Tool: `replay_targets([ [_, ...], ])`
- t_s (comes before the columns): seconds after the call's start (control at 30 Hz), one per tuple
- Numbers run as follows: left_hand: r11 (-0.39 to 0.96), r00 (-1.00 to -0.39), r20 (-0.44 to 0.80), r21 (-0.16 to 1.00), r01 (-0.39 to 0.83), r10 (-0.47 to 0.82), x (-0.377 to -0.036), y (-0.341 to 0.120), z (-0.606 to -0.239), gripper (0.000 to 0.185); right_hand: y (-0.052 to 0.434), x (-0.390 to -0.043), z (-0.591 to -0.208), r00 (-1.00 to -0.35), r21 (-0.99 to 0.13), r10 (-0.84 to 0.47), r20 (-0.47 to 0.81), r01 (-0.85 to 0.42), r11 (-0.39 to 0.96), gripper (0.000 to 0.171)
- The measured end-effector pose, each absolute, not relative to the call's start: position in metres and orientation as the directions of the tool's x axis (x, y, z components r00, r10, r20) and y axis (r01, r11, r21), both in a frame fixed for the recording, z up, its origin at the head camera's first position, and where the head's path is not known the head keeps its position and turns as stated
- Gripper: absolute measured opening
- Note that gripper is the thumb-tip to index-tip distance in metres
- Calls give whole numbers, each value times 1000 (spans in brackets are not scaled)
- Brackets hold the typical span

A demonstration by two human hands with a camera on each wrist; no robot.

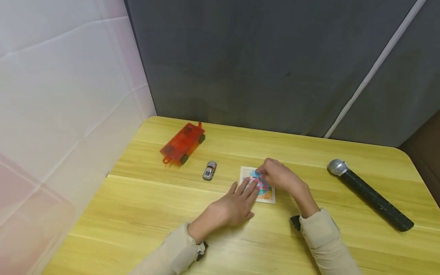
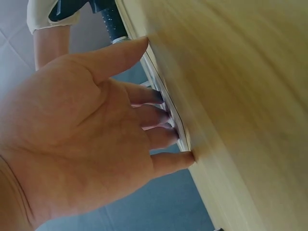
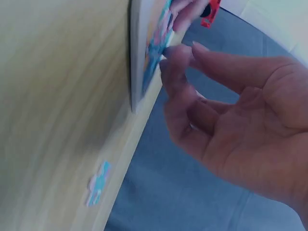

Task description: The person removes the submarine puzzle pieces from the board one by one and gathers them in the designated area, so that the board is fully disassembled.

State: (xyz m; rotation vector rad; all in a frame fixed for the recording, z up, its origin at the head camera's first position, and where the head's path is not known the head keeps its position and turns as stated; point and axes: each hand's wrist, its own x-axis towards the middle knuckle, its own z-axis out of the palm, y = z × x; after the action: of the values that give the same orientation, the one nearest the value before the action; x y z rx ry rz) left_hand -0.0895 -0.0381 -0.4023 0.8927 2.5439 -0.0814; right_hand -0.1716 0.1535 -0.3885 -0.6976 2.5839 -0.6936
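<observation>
A small square picture puzzle (image 1: 267, 196) with a white frame and a pink, teal and orange picture lies on the table. My left hand (image 1: 233, 209) rests over its near left part, fingers extended and spread. In the left wrist view its fingertips (image 2: 171, 137) reach the puzzle and the table. My right hand (image 1: 280, 177) is at the puzzle's far right side with curled fingers. Its thumb and index fingertips are close together right at the picture surface; I cannot tell whether they pinch a piece. A loose teal and pink puzzle piece (image 3: 98, 184) lies on the table.
On the left are a translucent red toy wagon (image 1: 183, 142) with dark wheels and a small silver toy car (image 1: 209, 170). A black microphone (image 1: 372, 196) with a silver head lies at the right. A dark grey panel (image 1: 258, 68) stands behind the table, white fabric (image 1: 68, 76) to the left.
</observation>
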Motion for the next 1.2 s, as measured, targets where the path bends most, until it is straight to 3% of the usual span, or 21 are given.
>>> replay_targets([
  [0.1, 790, -696, -424, 82, 608, 579, -89, -38, -403, 76, 158, -175, -393, -802, -556, -552, -228, -359, 750, 31],
  [0.2, 787, -696, -425, 70, 612, 579, -89, -38, -403, 76, 171, -193, -432, -792, -601, -597, -130, -416, 683, 34],
  [0.27, 785, -697, -422, 61, 616, 580, -89, -38, -402, 76, 172, -195, -435, -792, -605, -602, -103, -431, 669, 32],
  [0.4, 785, -697, -418, 66, 616, 582, -90, -38, -401, 76, 160, -180, -414, -836, -557, -534, -126, -386, 735, 16],
  [0.57, 784, -692, -423, 75, 616, 585, -90, -38, -402, 77, 151, -168, -406, -872, -521, -468, -145, -335, 785, 17],
  [0.97, 787, -697, -425, 64, 613, 577, -89, -37, -403, 77, 154, -170, -420, -851, -488, -523, -51, -435, 756, 16],
  [1.2, 789, -702, -420, 58, 611, 575, -88, -37, -403, 76, 149, -165, -409, -861, -477, -503, -72, -413, 776, 15],
])
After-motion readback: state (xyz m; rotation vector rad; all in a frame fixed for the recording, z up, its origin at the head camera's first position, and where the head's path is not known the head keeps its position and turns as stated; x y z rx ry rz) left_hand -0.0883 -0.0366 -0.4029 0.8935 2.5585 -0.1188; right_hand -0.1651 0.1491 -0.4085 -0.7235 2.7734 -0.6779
